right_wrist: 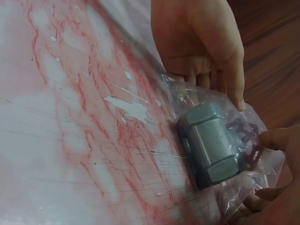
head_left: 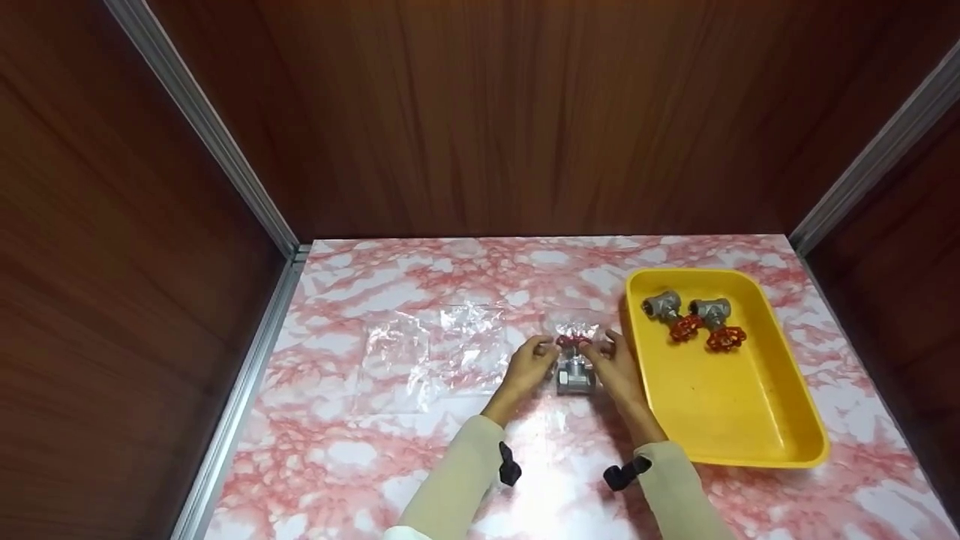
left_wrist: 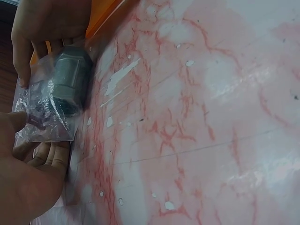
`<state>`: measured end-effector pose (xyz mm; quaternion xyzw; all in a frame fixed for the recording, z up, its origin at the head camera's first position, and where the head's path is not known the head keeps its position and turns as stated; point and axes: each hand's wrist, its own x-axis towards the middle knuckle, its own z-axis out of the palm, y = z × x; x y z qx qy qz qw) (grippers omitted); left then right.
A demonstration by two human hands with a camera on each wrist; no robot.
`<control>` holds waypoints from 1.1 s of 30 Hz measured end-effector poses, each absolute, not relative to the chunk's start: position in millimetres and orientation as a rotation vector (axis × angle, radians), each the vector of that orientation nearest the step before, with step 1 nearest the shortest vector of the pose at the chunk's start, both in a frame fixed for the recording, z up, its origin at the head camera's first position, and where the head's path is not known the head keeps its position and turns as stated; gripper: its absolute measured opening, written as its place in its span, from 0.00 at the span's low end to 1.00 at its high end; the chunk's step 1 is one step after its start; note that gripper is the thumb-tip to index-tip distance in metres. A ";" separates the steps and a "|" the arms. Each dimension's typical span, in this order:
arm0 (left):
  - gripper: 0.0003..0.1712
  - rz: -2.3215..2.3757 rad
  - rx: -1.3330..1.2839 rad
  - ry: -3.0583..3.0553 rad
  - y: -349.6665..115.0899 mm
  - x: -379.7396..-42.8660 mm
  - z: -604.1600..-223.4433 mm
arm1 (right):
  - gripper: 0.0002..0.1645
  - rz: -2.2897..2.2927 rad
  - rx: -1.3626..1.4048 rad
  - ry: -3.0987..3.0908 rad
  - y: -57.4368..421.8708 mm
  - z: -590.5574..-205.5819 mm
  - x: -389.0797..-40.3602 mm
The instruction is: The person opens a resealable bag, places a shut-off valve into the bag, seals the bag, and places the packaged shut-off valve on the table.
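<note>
A grey metal valve (head_left: 576,380) with a red handwheel (head_left: 572,341) lies inside a clear plastic bag (right_wrist: 220,201) on the table. The left hand (head_left: 529,366) pinches the bag's left edge, thumb on top and fingers beneath. From the other side the right hand (head_left: 619,371) grips the bag, its thumb by the handwheel. In the left wrist view the valve body (left_wrist: 71,82) sits between the two hands. Through the film the handwheel (right_wrist: 246,138) appears blurred in the right wrist view.
To the right stands a yellow tray (head_left: 731,427) holding two more valves (head_left: 664,306) with red handwheels. Flat clear plastic bags (head_left: 469,345) lie left of the hands. Brown wood-grain panels (head_left: 480,120) enclose the marbled table (head_left: 360,480) at the back and sides.
</note>
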<state>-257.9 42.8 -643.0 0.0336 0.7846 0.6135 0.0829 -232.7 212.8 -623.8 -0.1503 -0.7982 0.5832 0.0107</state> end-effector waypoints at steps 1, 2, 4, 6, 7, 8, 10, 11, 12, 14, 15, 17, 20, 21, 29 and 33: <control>0.21 1.825 0.099 2.348 42.8 -257.7 -643.2 | 0.45 1.819 -0.474 -2.489 212.8 -623.9 -232.1; 0.21 1.815 0.100 2.356 42.6 -257.5 -643.3 | 0.45 1.821 -0.480 -2.484 212.7 -623.9 -231.6; 0.21 1.807 0.103 2.361 42.5 -257.3 -643.0 | 0.46 1.835 -0.485 -2.470 212.9 -623.6 -231.1; 0.20 1.815 0.104 2.353 42.4 -257.4 -642.2 | 0.46 1.842 -0.497 -2.465 213.0 -622.0 -230.9; 0.20 1.824 0.102 2.344 42.1 -257.4 -641.8 | 0.46 1.852 -0.497 -2.459 213.2 -621.4 -231.1; 0.20 1.836 0.104 2.329 41.9 -257.3 -641.5 | 0.47 1.862 -0.499 -2.454 213.4 -620.7 -231.5; 0.19 1.858 0.102 2.306 41.4 -257.4 -641.4 | 0.46 1.876 -0.506 -2.442 213.5 -619.6 -232.3; 0.19 1.867 0.100 2.294 40.9 -257.1 -641.3 | 0.46 1.888 -0.508 -2.432 213.6 -619.1 -232.4; 0.19 1.871 0.099 2.291 40.5 -257.0 -641.5 | 0.46 1.899 -0.504 -2.421 213.9 -619.0 -232.6; 0.19 1.877 0.107 2.289 39.8 -256.5 -641.9 | 0.45 1.917 -0.501 -2.401 214.7 -619.1 -232.6; 0.18 1.876 0.112 2.295 39.4 -256.3 -642.1 | 0.45 1.923 -0.501 -2.390 215.1 -618.9 -232.1; 0.18 1.892 0.117 2.284 39.0 -255.7 -642.1 | 0.45 1.944 -0.494 -2.368 215.8 -618.0 -230.7; 0.18 1.916 0.118 2.270 37.4 -254.5 -642.4 | 0.45 1.951 -0.484 -2.359 215.3 -616.9 -228.7; 0.19 1.916 0.112 2.271 36.8 -254.0 -642.7 | 0.45 1.956 -0.479 -2.356 214.9 -616.4 -227.9; 0.20 1.904 0.110 2.308 33.5 -253.6 -643.0 | 0.46 1.995 -0.438 -2.352 216.3 -613.4 -224.2; 0.19 1.907 0.099 2.296 32.7 -253.2 -642.7 | 0.47 2.008 -0.437 -2.367 217.2 -610.5 -222.5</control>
